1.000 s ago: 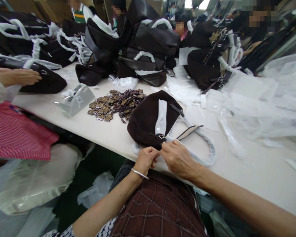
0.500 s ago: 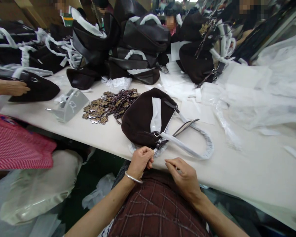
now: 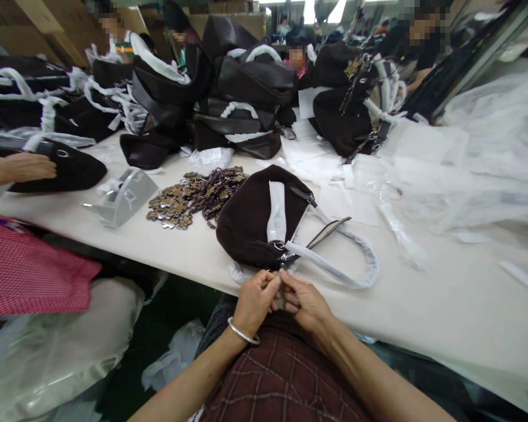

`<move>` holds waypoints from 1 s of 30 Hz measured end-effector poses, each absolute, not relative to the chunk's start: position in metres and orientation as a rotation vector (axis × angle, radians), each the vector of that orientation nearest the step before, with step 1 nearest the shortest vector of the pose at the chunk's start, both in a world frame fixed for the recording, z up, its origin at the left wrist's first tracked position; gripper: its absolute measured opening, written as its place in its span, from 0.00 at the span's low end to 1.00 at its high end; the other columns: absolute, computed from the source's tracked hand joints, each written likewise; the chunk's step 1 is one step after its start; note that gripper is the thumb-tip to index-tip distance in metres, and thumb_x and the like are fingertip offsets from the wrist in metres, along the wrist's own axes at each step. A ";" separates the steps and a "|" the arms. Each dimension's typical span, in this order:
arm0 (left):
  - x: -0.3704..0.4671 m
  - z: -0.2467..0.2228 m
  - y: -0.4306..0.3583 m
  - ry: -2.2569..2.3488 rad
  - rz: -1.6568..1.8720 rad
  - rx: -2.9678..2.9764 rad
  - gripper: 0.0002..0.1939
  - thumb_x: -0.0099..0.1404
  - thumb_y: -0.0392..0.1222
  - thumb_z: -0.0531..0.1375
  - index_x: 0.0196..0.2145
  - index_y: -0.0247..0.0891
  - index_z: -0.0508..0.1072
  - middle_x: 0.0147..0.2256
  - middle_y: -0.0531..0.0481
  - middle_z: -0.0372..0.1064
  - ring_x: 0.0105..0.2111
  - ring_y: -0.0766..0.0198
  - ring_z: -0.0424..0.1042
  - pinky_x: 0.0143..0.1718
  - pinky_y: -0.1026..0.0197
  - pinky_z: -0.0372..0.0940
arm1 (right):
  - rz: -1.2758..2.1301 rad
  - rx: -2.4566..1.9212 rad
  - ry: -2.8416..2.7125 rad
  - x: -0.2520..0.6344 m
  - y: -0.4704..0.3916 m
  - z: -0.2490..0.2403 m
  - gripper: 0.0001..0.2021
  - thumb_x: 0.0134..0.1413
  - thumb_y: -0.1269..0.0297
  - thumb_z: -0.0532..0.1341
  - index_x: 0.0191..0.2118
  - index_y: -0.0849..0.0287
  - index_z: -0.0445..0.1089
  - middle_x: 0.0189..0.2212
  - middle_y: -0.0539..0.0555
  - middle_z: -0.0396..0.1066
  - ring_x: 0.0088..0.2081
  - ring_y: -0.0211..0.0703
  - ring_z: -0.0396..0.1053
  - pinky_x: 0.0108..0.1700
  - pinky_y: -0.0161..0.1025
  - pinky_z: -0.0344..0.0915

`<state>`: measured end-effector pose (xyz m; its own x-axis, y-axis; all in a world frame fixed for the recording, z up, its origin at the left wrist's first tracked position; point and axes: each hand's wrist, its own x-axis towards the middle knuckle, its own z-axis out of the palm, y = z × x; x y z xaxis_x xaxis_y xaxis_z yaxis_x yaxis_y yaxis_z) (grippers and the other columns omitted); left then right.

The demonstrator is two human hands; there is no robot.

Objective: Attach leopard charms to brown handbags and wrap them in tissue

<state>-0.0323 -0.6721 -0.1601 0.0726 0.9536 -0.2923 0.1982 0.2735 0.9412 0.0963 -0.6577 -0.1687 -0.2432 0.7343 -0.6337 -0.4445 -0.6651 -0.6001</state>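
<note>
A dark brown handbag (image 3: 250,217) lies on the table in front of me, with a strip of white wrapping (image 3: 276,211) across its side. Its handle (image 3: 365,264), wrapped in white, loops out to the right. At the bag's near edge, by a small metal clasp, my left hand (image 3: 257,296) is closed in a pinch. My right hand (image 3: 305,302) pinches right beside it, fingertips almost touching the left ones. Whatever small piece lies between the fingers is hidden.
Left of the bag is a pile of patterned charms (image 3: 176,202), then a tape dispenser (image 3: 127,196). Wrapped dark bags (image 3: 250,76) are stacked behind. Clear plastic (image 3: 488,158) covers the right side. A co-worker's hand (image 3: 30,168) rests on another bag at left.
My right hand has moved left and up to meet my left hand at the bag's near edge, its fingers now pinching. The bag stays in place; the view has tilted slightly up.
</note>
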 end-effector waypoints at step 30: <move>-0.087 -0.145 -0.594 1.420 0.443 2.789 0.17 0.65 0.29 0.52 0.49 0.40 0.70 0.43 0.47 0.74 0.43 0.58 0.72 0.52 0.51 0.63 | 1.317 -1.739 -1.082 0.197 -0.672 -0.205 0.18 0.45 0.47 0.61 0.35 0.54 0.77 0.25 0.52 0.70 0.17 0.42 0.67 0.16 0.40 0.66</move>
<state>-0.0875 -0.5941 -0.1447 0.5571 0.7900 0.2560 0.7954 -0.5962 0.1090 0.1975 -0.6720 -0.2047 0.1374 0.9099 -0.3915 0.2076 -0.4129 -0.8868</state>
